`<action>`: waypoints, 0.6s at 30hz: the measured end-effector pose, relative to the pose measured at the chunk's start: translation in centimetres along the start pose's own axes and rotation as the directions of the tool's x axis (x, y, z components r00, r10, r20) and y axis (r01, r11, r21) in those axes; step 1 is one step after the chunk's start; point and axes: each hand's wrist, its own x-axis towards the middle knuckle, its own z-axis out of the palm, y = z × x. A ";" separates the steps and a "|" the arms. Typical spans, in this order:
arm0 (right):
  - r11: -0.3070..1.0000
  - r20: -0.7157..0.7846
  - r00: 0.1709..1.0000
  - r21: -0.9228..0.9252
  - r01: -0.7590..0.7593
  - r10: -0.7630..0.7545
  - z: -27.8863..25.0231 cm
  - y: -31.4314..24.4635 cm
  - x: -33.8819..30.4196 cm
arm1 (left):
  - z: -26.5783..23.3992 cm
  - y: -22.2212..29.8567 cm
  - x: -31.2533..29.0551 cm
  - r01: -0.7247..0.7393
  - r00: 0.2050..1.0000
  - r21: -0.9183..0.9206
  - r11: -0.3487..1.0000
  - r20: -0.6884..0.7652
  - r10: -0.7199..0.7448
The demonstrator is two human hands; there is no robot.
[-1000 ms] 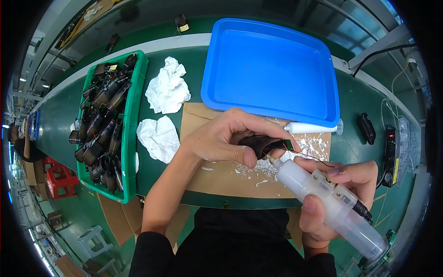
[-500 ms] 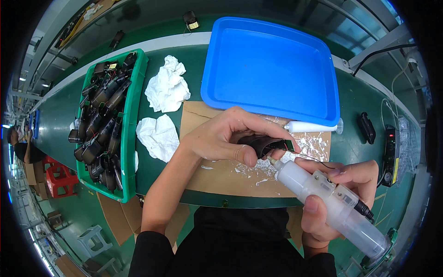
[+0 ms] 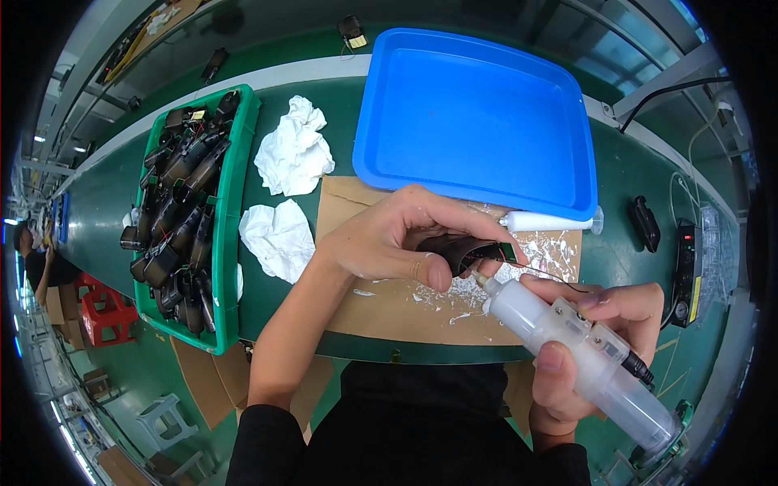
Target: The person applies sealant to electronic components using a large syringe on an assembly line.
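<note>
A dark, hollow plastic housing [image 3: 455, 253] with a small green circuit board and thin wires at its open end is gripped in my left hand [image 3: 397, 236]. My right hand [image 3: 600, 340] is wrapped round a translucent dispensing syringe [image 3: 596, 368] filled with white paste. The syringe's nozzle tip points up and left at the housing's open end, close to my left fingertips; whether it touches the inside is hidden. Beneath both hands lies a brown cardboard sheet [image 3: 381, 316] smeared with white paste.
A blue tray [image 3: 478, 121] stands beyond my hands, with a white tube [image 3: 543, 223] along its near edge. At left, a green crate [image 3: 231, 243] holds several dark housings beside crumpled white cloths [image 3: 293, 150]. A black part [image 3: 644, 224] and a power strip [image 3: 687, 275] lie at right.
Almost nothing differs. The syringe nozzle and the housing's open end have shifted very slightly; both hands keep their grips.
</note>
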 end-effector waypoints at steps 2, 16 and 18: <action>0.987 0.199 0.966 0.044 0.158 -0.163 -0.6 0.7 0.4 | -0.2 -0.1 -0.3 -0.018 0.999 0.017 1.000 -0.034 0.019; 0.958 0.195 0.939 -0.095 -0.270 0.284 -3.4 7.6 -3.7 | 3.5 12.9 -8.6 0.377 0.845 0.919 0.119 -0.394 0.363; 0.960 0.202 0.939 -0.070 -0.271 0.280 -3.5 8.2 -3.8 | 1.7 16.1 -11.7 0.538 0.763 0.842 -0.030 -0.471 0.443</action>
